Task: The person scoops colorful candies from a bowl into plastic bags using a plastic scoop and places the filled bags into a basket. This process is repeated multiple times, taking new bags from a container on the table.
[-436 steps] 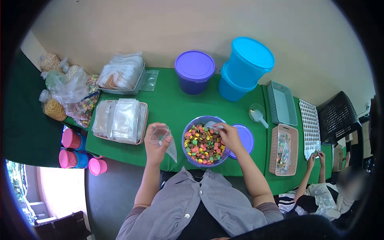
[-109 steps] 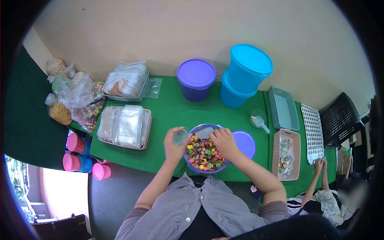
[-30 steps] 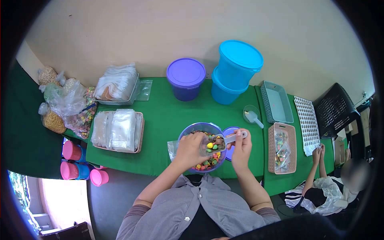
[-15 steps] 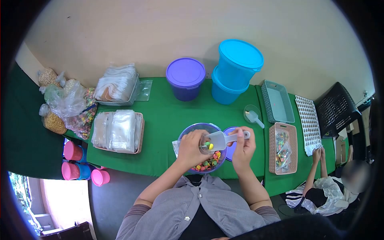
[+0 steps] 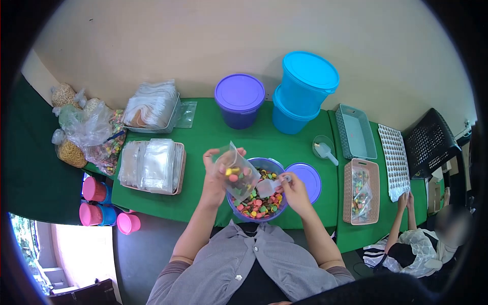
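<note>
My left hand (image 5: pixel 214 179) grips a clear plastic bag (image 5: pixel 239 178) partly filled with colourful round candies, tilted over the left side of a purple tub. My right hand (image 5: pixel 296 194) is closed on the handle of a white scoop (image 5: pixel 267 188), its bowl low over the candies. The purple tub (image 5: pixel 282 207) holds many red, green, yellow and brown pieces. Right behind my right hand, a round purple lid (image 5: pixel 308 182) lies on the green cloth.
Clear bags fill a pink basket (image 5: pixel 179 188) and a grey basket (image 5: pixel 170 127) at left. Behind stand a lidded purple bucket (image 5: pixel 239 101) and stacked blue buckets (image 5: pixel 305 91). A bowl with a scoop (image 5: pixel 322 146) and a pink basket (image 5: pixel 373 216) are right. Another person's hands (image 5: pixel 406 199) touch a sticker sheet (image 5: pixel 392 157).
My left hand has moved left and turned, lifting the bag clear of the scoop. My right hand has lowered the scoop, now without visible candies, towards the tub.
</note>
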`<state>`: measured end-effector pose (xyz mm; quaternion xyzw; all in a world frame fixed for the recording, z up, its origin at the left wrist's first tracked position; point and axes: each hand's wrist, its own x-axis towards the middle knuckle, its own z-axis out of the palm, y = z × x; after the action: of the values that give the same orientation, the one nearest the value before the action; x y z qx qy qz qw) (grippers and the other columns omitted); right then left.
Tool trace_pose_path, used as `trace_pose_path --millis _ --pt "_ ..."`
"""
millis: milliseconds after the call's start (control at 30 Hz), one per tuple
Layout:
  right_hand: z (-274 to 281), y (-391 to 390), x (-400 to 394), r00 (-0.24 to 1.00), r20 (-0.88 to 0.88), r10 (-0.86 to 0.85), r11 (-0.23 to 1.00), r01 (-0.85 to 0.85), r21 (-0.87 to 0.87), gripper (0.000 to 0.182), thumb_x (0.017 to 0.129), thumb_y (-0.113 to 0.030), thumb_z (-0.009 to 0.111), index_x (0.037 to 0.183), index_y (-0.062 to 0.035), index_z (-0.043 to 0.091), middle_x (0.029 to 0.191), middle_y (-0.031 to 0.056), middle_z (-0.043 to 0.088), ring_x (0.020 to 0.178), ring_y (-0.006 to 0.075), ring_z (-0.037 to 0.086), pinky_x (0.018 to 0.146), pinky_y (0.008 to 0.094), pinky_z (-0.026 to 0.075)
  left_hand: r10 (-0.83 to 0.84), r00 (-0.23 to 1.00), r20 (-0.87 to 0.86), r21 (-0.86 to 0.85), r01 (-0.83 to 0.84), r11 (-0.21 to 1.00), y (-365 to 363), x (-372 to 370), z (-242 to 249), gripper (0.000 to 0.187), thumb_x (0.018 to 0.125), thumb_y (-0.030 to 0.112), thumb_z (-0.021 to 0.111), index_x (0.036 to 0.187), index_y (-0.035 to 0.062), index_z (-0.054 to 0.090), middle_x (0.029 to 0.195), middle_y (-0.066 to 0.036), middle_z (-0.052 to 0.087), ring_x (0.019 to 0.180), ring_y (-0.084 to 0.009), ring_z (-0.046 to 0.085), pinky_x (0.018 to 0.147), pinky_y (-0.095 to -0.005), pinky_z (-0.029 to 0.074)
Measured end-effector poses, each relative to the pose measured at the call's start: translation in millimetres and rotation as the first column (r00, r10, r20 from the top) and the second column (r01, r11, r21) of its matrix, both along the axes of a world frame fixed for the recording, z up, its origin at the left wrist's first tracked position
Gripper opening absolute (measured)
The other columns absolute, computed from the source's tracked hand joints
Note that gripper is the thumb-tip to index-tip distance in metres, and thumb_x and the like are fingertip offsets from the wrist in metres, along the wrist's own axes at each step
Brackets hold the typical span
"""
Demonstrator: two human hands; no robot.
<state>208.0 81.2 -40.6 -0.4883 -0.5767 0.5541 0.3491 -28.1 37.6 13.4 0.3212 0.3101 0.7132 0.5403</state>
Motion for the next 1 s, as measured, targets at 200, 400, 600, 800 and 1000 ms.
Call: trace_pose_path --millis 200,400,600,800,1000 --pt "30 -7 -2 0.739 0.603 -0.300 0.820 -0.123 0.559 0.034 0.090 -0.022 0.065 0.115 -0.0010 0.057 0.108 0.0140 0.057 0.092 0.0243 0.060 0.081 0.0378 0.049 -0.042 0.973 -0.229 -0.013 0.040 0.999 -9 -12 -14 0.025 0.096 0.028 0.058 0.105 0.0050 0.056 0.117 -0.012 0.060 0.093 -0.0156 0.062 0.077 -0.0272 0.049" --pt "63 -16 -28 0.988 -0.045 0.151 0.881 -0.114 0.460 0.031 0.085 -0.017 0.071 0.110 -0.0011 0.063 0.107 0.0091 0.056 0.096 0.0215 0.059 0.079 0.0359 0.051 -0.046 0.964 -0.263 -0.145 0.007 0.989 -19 29 -4 0.015 0.088 0.014 0.071 0.096 0.0023 0.066 0.084 -0.002 0.065 0.068 -0.0062 0.057 0.061 -0.0206 0.046" --pt "75 -38 -52 0.910 -0.414 -0.003 0.996 0.041 0.081 0.016 0.085 -0.010 0.072 0.098 -0.0002 0.069 0.103 0.0058 0.059 0.079 0.0115 0.063 0.063 0.0231 0.055 -0.030 0.976 -0.215 -0.185 -0.011 0.983 -21 40 -9 0.013 0.088 0.013 0.070 0.095 0.0019 0.067 0.082 -0.001 0.065 0.069 -0.0057 0.056 0.064 -0.0201 0.046" --pt "58 -43 -55 0.918 -0.391 -0.065 0.993 0.098 0.067 0.013 0.087 -0.009 0.070 0.096 0.0007 0.070 0.096 0.0047 0.061 0.077 0.0108 0.062 0.061 0.0231 0.053 0.042 0.954 -0.297 -0.091 -0.072 0.993 -26 47 -7 0.014 0.090 0.014 0.068 0.097 0.0021 0.068 0.081 0.000 0.062 0.066 -0.0054 0.052 0.061 -0.0210 0.042" --pt "64 -36 -39 0.975 -0.196 0.107 0.950 -0.042 0.310 0.021 0.092 -0.018 0.064 0.100 -0.0005 0.071 0.095 0.0081 0.066 0.094 0.0187 0.058 0.083 0.0327 0.044 0.118 0.909 -0.399 -0.046 -0.148 0.988 -36 41 3 0.020 0.095 0.020 0.062 0.099 0.0020 0.070 0.080 0.000 0.062 0.065 -0.0054 0.050 0.060 -0.0203 0.039"
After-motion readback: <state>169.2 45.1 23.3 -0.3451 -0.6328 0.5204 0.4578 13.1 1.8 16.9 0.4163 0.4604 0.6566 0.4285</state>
